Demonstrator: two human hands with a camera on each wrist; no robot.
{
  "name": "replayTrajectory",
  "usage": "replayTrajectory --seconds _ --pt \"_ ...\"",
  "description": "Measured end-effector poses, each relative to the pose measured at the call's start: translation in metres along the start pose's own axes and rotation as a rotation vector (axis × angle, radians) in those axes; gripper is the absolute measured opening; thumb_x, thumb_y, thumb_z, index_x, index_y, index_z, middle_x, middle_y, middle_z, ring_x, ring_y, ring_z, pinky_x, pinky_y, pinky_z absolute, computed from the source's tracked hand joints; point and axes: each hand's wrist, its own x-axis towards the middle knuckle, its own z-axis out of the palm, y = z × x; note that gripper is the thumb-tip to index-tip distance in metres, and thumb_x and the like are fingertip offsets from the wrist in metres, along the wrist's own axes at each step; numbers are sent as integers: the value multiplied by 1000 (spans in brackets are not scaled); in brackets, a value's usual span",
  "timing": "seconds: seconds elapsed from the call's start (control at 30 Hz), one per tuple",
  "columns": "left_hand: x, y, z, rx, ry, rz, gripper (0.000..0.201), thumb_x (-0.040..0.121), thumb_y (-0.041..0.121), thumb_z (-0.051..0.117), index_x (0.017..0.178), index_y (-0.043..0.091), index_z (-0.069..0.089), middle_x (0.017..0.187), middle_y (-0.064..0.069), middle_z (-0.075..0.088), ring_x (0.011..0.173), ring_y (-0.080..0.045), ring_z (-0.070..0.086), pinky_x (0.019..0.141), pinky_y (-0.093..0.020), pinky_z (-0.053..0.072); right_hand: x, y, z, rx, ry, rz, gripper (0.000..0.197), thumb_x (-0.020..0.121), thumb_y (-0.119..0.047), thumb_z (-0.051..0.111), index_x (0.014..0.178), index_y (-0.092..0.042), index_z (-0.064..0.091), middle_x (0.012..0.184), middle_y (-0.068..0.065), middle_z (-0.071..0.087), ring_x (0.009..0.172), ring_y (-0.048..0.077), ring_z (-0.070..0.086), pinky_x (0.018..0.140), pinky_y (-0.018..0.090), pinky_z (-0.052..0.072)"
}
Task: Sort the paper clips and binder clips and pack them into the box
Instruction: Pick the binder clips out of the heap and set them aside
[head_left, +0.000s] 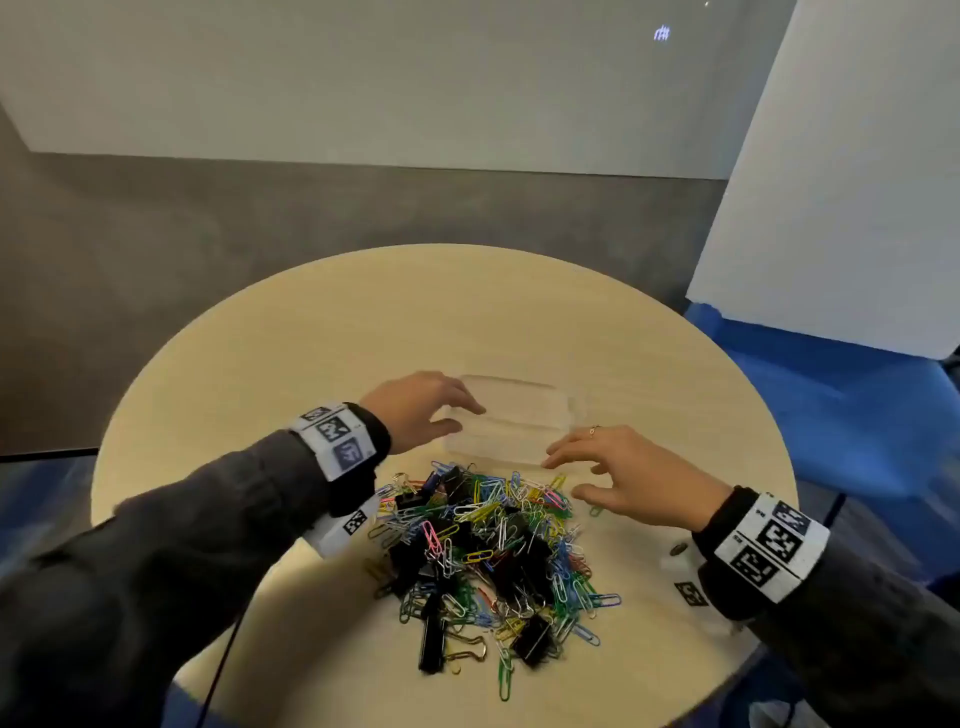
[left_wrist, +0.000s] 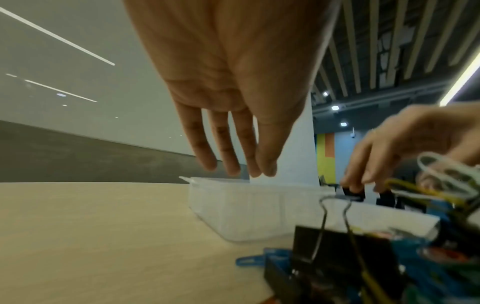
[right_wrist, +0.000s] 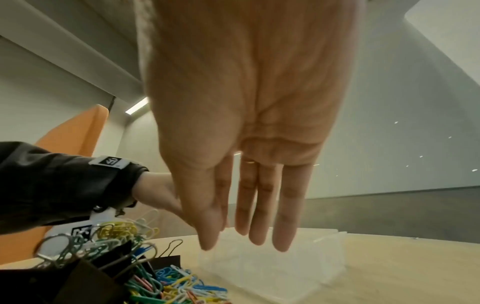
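Round tabletop (head_left: 311, 332) seen from above, with a clear plastic box (head_left: 511, 421) at its centre and a mixed heap of clips just in front of it, on the person's side. The heap holds coloured paper clips (head_left: 524, 499) tangled together with black binder clips (head_left: 532, 647); no separate groups are visible, so sorting appears not to have begun. The box looks empty, though its transparent walls make this hard to confirm, and whether a lid is on it cannot be told from these views.

The left hand (head_left: 421, 410) hovers at the left end of the box, fingers extended and relaxed, holding nothing; the left wrist view shows its fingertips (left_wrist: 267, 168) just above the box rim (left_wrist: 221, 182), apparently not yet touching. The right hand (head_left: 628, 478) reaches toward the right near corner of the box, fingers spread and straight, also empty; the right wrist view shows them hanging just over the box (right_wrist: 272, 265). A ring sits on one finger of this hand.

Judged from this layout, the task is at its start: both hands seem to be approaching the box, perhaps to open or reposition it. All clips remain on the tabletop in one pile, so both the separating and the packing are still to be done.
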Motion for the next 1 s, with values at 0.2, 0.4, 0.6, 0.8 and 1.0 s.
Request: replayTrajectory --seconds 0.2,0.4,0.6,0.8,1.0 --pt "8 9 12 -5 -124 -76 24 94 33 55 115 30 66 111 7 68 99 -11 61 76 -25 46 9 3 5 -21 -65 -19 48 87 -25 66 133 -27 53 138 -8 51 128 10 44 109 28 32" --pt "-2 5 12 -62 -158 -95 20 92 36 58 109 32 69 104 8 71 92 -10 64 79 -28 51 12 -6 16 -18 -138 -20 52 86 -25 67 135 -26 51 138 -9 53 124 6 48 106 21 34" --pt "-13 4 9 -123 -162 -44 31 95 28 54 126 32 59 127 7 56 117 -13 47 98 -29 38 16 -20 25 -80 -195 -12 61 89 -26 62 143 -36 37 134 -9 53 112 11 54 94 29 46" --pt "-23 1 -1 -212 -46 -35 28 96 26 54 123 28 60 121 6 58 109 -10 52 92 -24 40 27 -20 27 -104 -167 -61 24 89 -13 58 110 -23 59 108 -4 60 81 6 46 61 10 28" --pt "-31 -11 -5 -252 54 -43 21 95 22 54 112 27 66 109 9 64 88 1 53 75 -14 40 29 -9 16 -11 -201 -29 13 85 -10 62 86 -23 62 80 -11 59 68 0 52 62 11 36"
